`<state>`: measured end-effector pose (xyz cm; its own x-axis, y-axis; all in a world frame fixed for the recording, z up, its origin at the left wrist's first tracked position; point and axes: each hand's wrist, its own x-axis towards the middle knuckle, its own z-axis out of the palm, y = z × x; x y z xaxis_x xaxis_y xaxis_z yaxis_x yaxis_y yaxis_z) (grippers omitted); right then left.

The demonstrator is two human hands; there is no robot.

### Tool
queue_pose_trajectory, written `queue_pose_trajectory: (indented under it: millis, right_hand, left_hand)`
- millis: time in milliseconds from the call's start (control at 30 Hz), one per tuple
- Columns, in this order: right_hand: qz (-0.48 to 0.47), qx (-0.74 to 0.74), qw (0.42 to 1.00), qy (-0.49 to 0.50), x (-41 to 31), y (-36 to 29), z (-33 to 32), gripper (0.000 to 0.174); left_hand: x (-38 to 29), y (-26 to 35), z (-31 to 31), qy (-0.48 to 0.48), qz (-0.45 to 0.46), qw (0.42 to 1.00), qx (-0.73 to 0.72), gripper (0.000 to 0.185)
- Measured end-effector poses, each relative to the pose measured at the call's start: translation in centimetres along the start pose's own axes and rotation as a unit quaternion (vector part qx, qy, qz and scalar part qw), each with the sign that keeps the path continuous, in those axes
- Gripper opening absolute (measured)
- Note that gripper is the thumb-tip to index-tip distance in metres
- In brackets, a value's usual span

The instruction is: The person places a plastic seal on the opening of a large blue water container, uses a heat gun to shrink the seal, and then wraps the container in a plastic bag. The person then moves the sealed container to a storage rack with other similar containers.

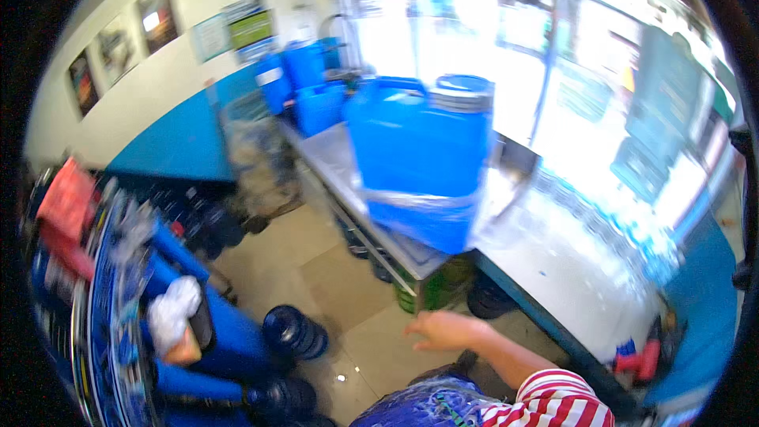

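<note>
My right hand (446, 331) reaches out over the tiled floor with its fingers apart and nothing visible in them. It appears near the front corner of a steel table (409, 264). On that table stands a large blue plastic jerrycan (421, 148) with a screw lid and clear film around its lower part. Crumpled purple-blue plastic (424, 400) lies against my body at the bottom; what supports it is hidden. My left hand is out of view. The picture is blurred.
A white counter (551, 249) runs along the window, with clear bottles (649, 255) and a red tool (640, 362). Dark blue water jugs (293, 332) occupy the floor. Blue tanks (228, 320) stand left, one bearing a white cloth (175, 311). Smaller blue jerrycans (320, 107) stand behind.
</note>
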<state>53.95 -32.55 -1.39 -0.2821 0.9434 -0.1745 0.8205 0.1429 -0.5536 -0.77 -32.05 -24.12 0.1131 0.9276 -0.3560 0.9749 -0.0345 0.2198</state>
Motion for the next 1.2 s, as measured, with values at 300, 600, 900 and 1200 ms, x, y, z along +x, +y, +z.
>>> queue_pose_trajectory:
  millis: [300, 600, 900, 1200]
  right_hand:
    - [0.678, -0.094, 0.599, 0.416, -33.2, 19.2, 1.7, 0.035]
    - [0.617, 0.338, 0.063, 0.708, -49.0, 16.2, 16.7, 0.061]
    - [0.709, 0.083, 0.037, 0.700, -47.7, 20.2, 17.8, 0.056]
    - [0.134, 0.345, 0.243, 0.896, -35.1, 10.8, 6.5, 0.057]
  left_hand:
    - [8.8, 49.7, -8.9, -0.078, 0.529, 0.823, -0.191, 0.026]
    - [1.7, 66.6, -11.1, -0.401, 0.618, 0.668, -0.108, 0.024]
    - [-1.8, 74.0, -12.6, -0.386, 0.744, 0.544, 0.039, 0.027]
    - [0.2, 74.1, -24.8, -0.311, 0.813, 0.487, -0.064, 0.023]
